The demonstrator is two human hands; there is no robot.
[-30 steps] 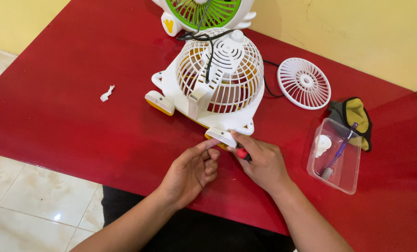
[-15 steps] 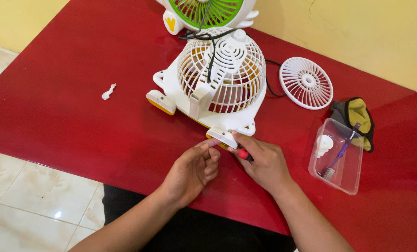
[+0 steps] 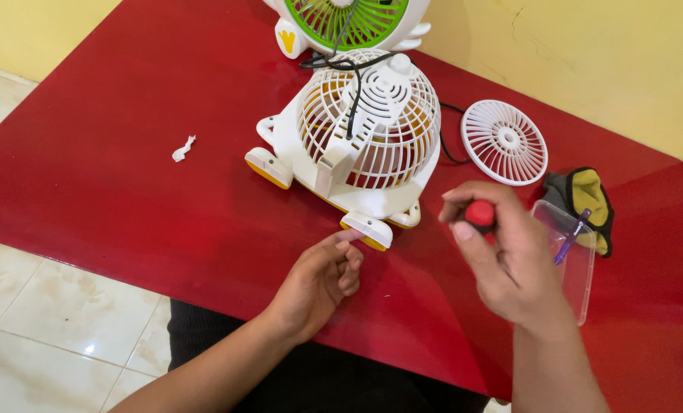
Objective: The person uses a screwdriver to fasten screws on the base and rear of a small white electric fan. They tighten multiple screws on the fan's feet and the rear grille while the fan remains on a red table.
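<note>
A white table fan with a round grille [image 3: 356, 141] lies face down on the red table [image 3: 127, 153], its white and yellow feet toward me. My left hand [image 3: 320, 279] rests on the table with its forefinger touching the fan's near foot [image 3: 366, 229]. My right hand [image 3: 509, 256] is lifted to the right of the fan and grips a red-handled tool [image 3: 480, 214]; its tip is hidden in the hand. A loose white grille cover [image 3: 504, 142] lies flat to the right of the fan.
A second fan with green blades [image 3: 349, 19] stands at the table's far edge, with a black cord [image 3: 334, 63] running over the white fan. A clear plastic box [image 3: 574, 252] holds a purple tool. A yellow and grey cloth [image 3: 582, 195] lies beside it. A white scrap [image 3: 182, 148] sits at left.
My right hand has lifted off the fan's near foot and swung up to the right with the red-handled tool. My left hand has barely moved.
</note>
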